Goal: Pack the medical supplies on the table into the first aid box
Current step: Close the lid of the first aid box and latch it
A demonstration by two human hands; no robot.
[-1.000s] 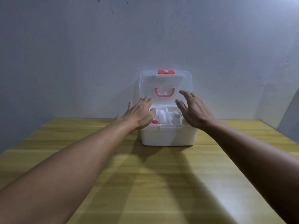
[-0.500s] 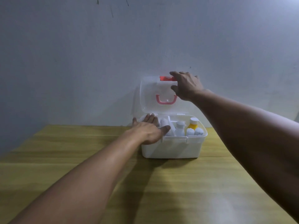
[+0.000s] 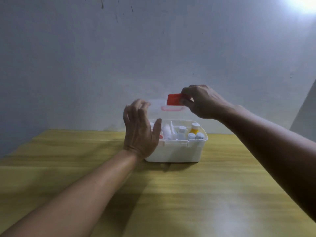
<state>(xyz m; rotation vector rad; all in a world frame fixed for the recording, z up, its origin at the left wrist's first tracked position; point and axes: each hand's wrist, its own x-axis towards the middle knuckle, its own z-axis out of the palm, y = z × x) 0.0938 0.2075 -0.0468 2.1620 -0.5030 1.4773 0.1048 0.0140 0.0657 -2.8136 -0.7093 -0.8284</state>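
A white first aid box point(image 3: 177, 152) stands on the wooden table point(image 3: 171, 199) near the wall. Its clear lid point(image 3: 154, 104) with a red latch point(image 3: 174, 99) and pink handle point(image 3: 172, 108) is tilted forward, partway down over the box. My right hand point(image 3: 200, 101) grips the lid's front edge at the red latch. My left hand point(image 3: 139, 129) hovers open at the box's left side, fingers up near the lid, blurred. Inside sit white bottles point(image 3: 181, 132), a yellow bottle point(image 3: 194, 128) and white rolls point(image 3: 195, 135).
A grey wall point(image 3: 153, 57) rises directly behind the box. The table stretches wide to the left, right and toward me, and my forearms cast shadows across it. A bright light glares at the top right corner.
My right hand has pulled the lid forward and down from upright. My left hand has lifted off the box's front left rim and risen beside the lid.
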